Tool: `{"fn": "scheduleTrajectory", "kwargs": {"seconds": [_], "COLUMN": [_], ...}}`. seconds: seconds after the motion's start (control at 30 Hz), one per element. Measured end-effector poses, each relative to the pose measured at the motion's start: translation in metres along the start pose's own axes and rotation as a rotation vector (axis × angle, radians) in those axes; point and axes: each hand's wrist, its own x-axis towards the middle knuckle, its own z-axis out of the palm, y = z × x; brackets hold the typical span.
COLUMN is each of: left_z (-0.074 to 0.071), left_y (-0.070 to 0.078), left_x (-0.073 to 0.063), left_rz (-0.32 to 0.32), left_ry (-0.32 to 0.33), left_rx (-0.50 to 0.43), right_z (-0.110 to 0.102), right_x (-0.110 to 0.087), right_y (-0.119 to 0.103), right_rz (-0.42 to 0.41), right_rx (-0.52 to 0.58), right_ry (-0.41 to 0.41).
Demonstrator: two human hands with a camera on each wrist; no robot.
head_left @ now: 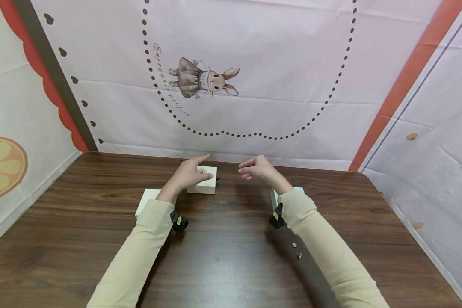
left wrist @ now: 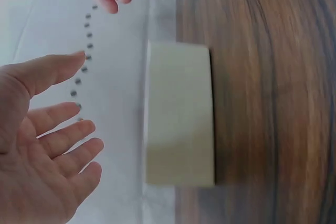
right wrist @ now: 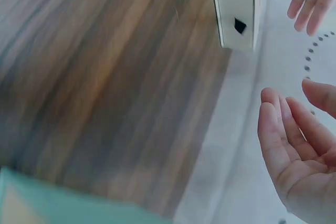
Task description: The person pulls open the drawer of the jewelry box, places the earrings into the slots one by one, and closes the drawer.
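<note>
Box (head_left: 203, 188), pale and straight-edged, stood near the far edge of the desk (head_left: 223, 265), between the two hands and closer to the left. It was probably light, stiff card, with smooth faces that might slide under a weak hold and corners that could dent if squeezed. Its two short ends seemed the best places to grip, or the dark tab (right wrist: 240, 25) on its right end, if that was a pull. The left hand (head_left: 189, 174) hung over it, fingers spread apart and touching nothing; the right hand (head_left: 259, 169) hovered beyond the tab, fingers close together, thumb apart, likewise without a load. A second pale box (head_left: 146, 201) lay partly behind the left sleeve (head_left: 131, 252), and a green box (head_left: 275, 198) under the right wrist, which could bump it. Two trinkets (head_left: 294, 245), too small to make out, lay nearer the person. Behind, a printed cloth (head_left: 273, 85) limited reach past the desk.
</note>
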Motion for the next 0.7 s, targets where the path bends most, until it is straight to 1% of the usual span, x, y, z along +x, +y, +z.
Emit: {"fn": "scheduleTrajectory", "kwargs": {"seconds": [0.1, 0.27, 0.4, 0.53, 0.7], "left_z": [0.005, 0.013, 0.021, 0.030, 0.044], "left_y": [0.011, 0.030, 0.040, 0.048, 0.062], "left_x": [0.000, -0.002, -0.003, -0.005, -0.006], "left_rz": [0.032, 0.090, 0.110, 0.134, 0.167], "left_ry": [0.011, 0.024, 0.034, 0.051, 0.058], "left_rx": [0.005, 0.009, 0.016, 0.000, -0.037], "right_z": [-0.015, -0.038, -0.054, -0.068, -0.085], "right_x": [-0.009, -0.020, -0.028, -0.036, -0.049], "right_y": [0.000, 0.005, 0.011, 0.020, 0.033], "right_rz": [-0.013, -0.024, -0.022, 0.012, 0.008], "right_rx": [-0.016, 0.003, 0.014, 0.025, 0.016], "right_ry": [0.012, 0.010, 0.023, 0.043, 0.029]}}
